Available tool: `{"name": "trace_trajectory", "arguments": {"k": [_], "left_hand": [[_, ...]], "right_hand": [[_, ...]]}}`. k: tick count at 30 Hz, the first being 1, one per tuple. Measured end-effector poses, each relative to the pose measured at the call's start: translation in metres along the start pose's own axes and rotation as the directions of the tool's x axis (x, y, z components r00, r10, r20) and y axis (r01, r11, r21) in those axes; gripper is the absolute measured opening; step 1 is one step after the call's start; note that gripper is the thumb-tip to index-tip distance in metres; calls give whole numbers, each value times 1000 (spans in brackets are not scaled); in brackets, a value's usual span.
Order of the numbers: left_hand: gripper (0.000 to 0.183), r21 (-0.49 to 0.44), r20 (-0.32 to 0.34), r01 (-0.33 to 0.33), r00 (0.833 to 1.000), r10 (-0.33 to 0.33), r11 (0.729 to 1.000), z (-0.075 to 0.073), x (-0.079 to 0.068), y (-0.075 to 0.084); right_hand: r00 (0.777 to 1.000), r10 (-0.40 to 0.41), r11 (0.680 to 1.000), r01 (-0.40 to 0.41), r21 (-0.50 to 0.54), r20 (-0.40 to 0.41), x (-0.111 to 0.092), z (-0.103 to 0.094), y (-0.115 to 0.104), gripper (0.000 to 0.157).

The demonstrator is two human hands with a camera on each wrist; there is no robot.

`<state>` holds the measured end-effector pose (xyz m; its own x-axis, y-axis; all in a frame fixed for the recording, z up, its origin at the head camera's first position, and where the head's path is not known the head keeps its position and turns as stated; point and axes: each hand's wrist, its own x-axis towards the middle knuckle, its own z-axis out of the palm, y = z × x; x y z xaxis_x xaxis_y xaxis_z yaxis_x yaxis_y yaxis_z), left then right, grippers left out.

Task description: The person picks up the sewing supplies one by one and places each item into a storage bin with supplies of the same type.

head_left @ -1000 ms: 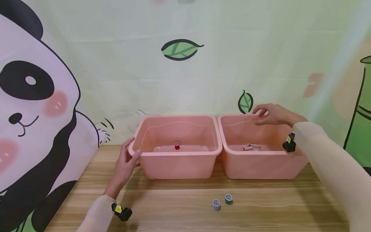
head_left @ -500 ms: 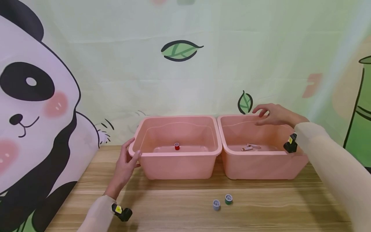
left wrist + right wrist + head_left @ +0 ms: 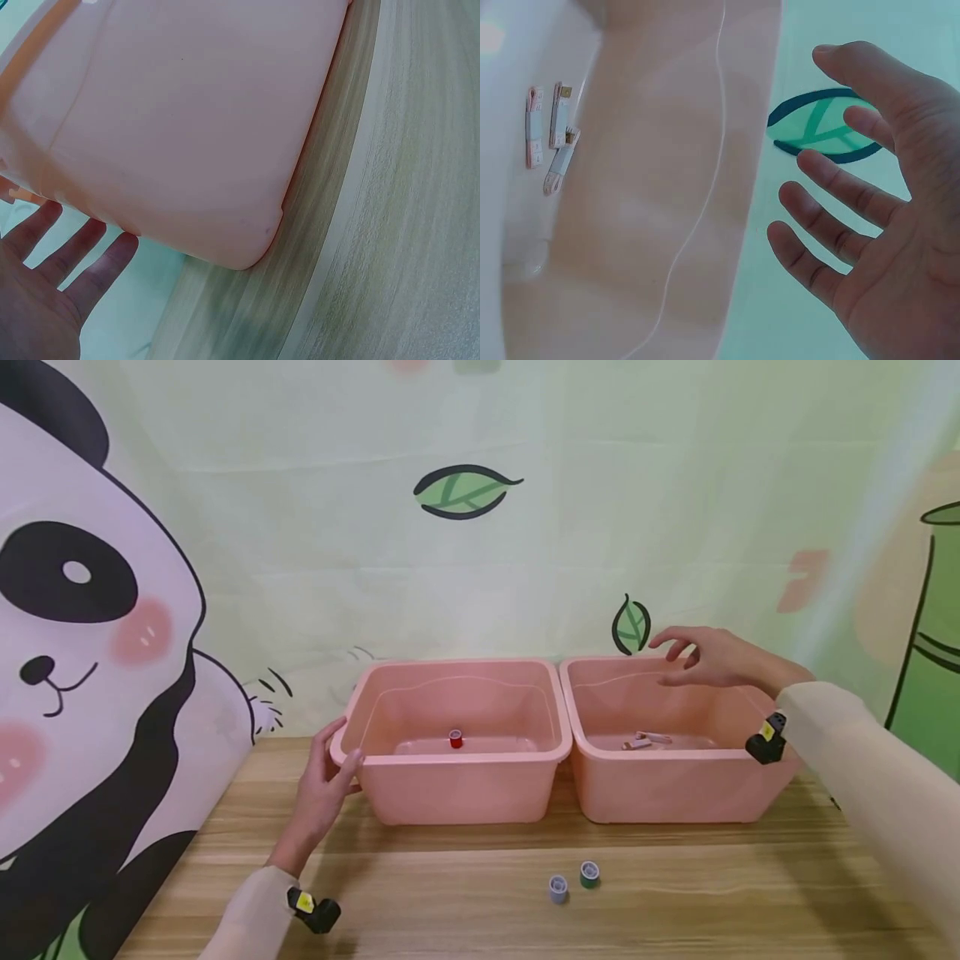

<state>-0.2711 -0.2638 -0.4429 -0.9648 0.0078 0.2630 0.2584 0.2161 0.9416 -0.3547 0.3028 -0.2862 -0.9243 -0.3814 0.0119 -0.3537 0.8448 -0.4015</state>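
My left hand (image 3: 322, 789) holds the left front corner of the left pink plastic bin (image 3: 461, 789), thumb over the rim and fingers against the side. The fingers (image 3: 105, 266) show just under the rim in the left wrist view. A small red spool (image 3: 456, 739) stands inside that bin. Above the right pink bin (image 3: 675, 789), near its back rim, hovers my right hand (image 3: 712, 657), fingers spread and loosely bent, nothing in them. On that bin's floor lie folded tape measures (image 3: 534, 127) with paper bands.
On the wooden table (image 3: 450, 893), in front of the bins, stand a pale grey-blue spool (image 3: 558, 888) and a green spool (image 3: 589, 874) with whitish tops. A cloth backdrop (image 3: 315, 527) with a panda and leaves hangs right behind the bins.
The right forearm has shifted slightly right, while the right hand stays over the right bin. The view has turned a little. The left hand and the bins hold their places.
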Motion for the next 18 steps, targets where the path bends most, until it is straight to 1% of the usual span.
{"name": "trace_trajectory", "arguments": {"k": [6, 11, 15, 18], "left_hand": [[62, 15, -8, -6, 1000, 6, 1000, 0, 0, 0], [64, 27, -6, -5, 1000, 5, 1000, -1, -1, 0], [63, 19, -6, -9, 1000, 9, 1000, 0, -2, 0], [63, 7, -3, -10, 1000, 10, 1000, 1, -3, 2]], "right_hand": [[999, -38, 999, 39, 11, -28, -10, -3, -12, 68], [998, -47, 999, 47, 17, -29, -18, -3, -19, 72], [997, -59, 998, 61, 30, -46, -26, -3, -24, 75], [993, -91, 995, 94, 37, -72, -33, -2, -26, 75]]}}
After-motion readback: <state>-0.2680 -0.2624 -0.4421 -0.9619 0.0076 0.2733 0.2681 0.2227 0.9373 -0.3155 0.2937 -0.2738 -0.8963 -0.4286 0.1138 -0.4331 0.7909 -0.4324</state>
